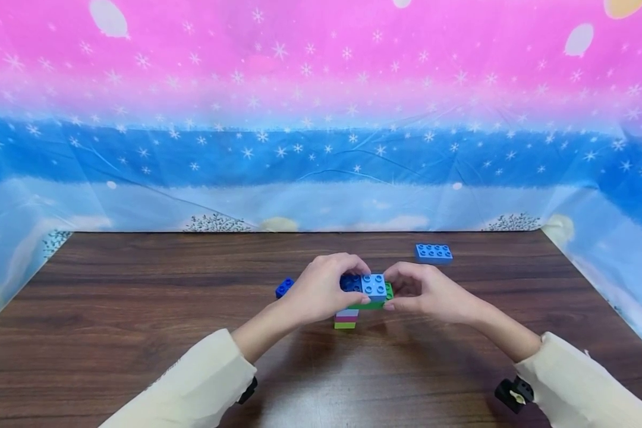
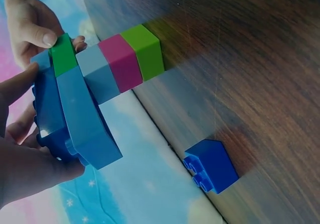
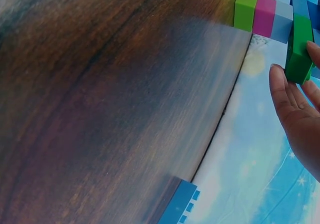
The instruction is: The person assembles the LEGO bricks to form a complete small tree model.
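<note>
A small brick tower stands on the table: a lime brick (image 1: 345, 326) lowest, then magenta (image 2: 120, 62) and pale blue (image 2: 100, 73) ones. Above these, a green brick (image 3: 299, 52) and a blue brick (image 2: 87, 119) lie end to end, sticking out to opposite sides. On top sit a dark blue brick (image 1: 351, 282) and a light blue brick (image 1: 374, 286). My left hand (image 1: 323, 289) grips the dark blue brick between thumb and fingers, partly covering it. From the other side, my right hand (image 1: 438, 294) pinches the outer end of the green brick.
A blue eight-stud brick (image 1: 433, 253) lies farther back on the right. One small dark blue brick (image 2: 212, 166) rests left of the tower, partly behind my left hand in the head view. The wooden table (image 1: 166, 285) ends at a patterned cloth (image 1: 321, 154).
</note>
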Action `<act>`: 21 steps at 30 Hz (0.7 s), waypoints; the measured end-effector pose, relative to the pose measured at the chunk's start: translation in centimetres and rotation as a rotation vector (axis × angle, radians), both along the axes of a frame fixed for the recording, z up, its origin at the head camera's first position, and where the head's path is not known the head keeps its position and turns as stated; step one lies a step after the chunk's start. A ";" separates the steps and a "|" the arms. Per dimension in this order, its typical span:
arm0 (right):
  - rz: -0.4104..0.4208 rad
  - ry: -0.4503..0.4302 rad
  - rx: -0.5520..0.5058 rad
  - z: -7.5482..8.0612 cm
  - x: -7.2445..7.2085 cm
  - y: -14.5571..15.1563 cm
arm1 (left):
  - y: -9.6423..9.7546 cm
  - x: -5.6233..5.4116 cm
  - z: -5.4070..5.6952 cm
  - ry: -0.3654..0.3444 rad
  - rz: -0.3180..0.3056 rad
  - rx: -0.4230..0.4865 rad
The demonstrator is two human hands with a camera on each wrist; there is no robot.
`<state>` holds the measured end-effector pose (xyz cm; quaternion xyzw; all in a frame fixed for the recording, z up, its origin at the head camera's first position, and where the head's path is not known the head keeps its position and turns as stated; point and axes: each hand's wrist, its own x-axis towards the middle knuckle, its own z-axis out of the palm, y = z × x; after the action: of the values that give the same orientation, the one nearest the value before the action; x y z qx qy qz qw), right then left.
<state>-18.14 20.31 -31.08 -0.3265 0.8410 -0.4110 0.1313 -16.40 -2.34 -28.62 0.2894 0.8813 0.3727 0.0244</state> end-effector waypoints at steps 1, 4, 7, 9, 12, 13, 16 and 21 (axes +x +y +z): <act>0.000 0.001 0.001 0.0 0.0 0.0 | 0.0 0.0 0.0 0.003 0.000 -0.002; 0.000 0.001 0.002 0.0 -0.1 0.0 | -0.1 -0.1 -0.1 0.000 0.003 -0.002; -0.003 -0.002 0.002 0.0 -0.1 0.0 | -0.1 -0.1 -0.2 -0.015 0.007 0.006; -0.003 -0.006 0.001 0.0 -0.1 0.0 | -0.1 -0.2 -0.2 -0.025 0.011 0.011; -0.004 -0.004 -0.002 0.0 -0.1 -0.1 | -0.1 -0.2 -0.3 -0.041 0.013 0.022; -0.001 -0.005 -0.008 0.0 -0.1 -0.1 | -0.1 -0.3 -0.3 -0.045 0.013 0.026; 0.005 0.006 -0.024 0.0 0.0 0.0 | -0.2 -0.3 -0.5 -0.052 0.007 0.039; 0.013 0.029 -0.057 0.0 0.0 0.0 | -0.2 -0.3 -0.7 -0.061 -0.002 0.052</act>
<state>-18.11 20.32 -31.13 -0.3414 0.8287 -0.4290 0.1124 -16.73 -2.52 -29.37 0.2791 0.8701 0.4039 0.0441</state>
